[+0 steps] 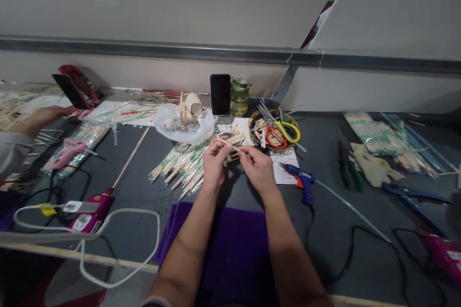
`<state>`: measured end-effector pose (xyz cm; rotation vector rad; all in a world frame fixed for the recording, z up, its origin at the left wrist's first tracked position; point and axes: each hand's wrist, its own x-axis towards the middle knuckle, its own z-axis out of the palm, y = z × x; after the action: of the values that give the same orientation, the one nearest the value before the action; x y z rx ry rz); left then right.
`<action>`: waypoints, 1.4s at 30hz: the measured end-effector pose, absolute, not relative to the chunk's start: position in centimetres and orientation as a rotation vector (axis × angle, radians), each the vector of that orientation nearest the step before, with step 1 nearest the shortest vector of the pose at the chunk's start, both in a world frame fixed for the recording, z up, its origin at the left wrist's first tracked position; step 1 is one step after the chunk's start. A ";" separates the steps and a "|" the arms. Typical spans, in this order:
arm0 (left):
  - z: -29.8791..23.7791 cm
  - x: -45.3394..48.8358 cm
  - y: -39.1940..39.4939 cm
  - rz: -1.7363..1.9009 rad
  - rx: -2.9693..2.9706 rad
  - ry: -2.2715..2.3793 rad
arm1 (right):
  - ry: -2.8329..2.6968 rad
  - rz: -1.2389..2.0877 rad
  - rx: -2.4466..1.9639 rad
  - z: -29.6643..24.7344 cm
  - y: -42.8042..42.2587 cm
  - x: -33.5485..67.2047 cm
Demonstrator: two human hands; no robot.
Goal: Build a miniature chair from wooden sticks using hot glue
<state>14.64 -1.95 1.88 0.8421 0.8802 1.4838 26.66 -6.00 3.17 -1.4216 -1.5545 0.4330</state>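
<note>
Between my hands is a small frame built from wooden sticks, held above the dark table. My left hand grips its left side, thumb pressed on a stick. The fingers of my right hand pinch the end of a thin stick that crosses the front of the frame. Bundles of wrapped wooden sticks lie just left of my hands. A blue hot glue gun rests to the right on a white paper, a long glue stick sticking out of its back.
Behind my hands stand a phone and a green glass jar. A basket holds sticks and scissors. Pliers lie right. Cables and a pink power strip lie left, near another person's hand.
</note>
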 end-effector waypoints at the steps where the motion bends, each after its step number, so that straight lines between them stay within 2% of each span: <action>1: 1.9 14.6 -2.0 1.484 0.836 0.881 | -1.545 0.454 -1.417 3.1 -6.0 26.7; 20: 2.7 14.9 -2.3 1.401 0.686 0.795 | -1.195 0.890 -1.241 3.2 -5.6 25.9; 27: 2.6 14.9 -2.1 1.366 0.659 0.746 | -0.793 1.281 -1.007 3.6 -5.3 26.3; 30: 2.7 14.9 -2.1 1.351 0.669 0.739 | -0.777 1.126 -1.071 3.9 -5.3 26.7; 36: 2.6 15.7 -2.7 1.325 0.765 0.782 | -1.086 0.641 -1.394 3.4 -5.7 26.7; 42: 1.8 15.7 -2.9 1.292 0.912 0.749 | -1.199 0.620 -1.452 3.4 -5.9 27.1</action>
<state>15.73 -2.90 1.80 0.9121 0.7495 1.2920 27.08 -5.91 3.43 -1.4523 -1.1987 0.6203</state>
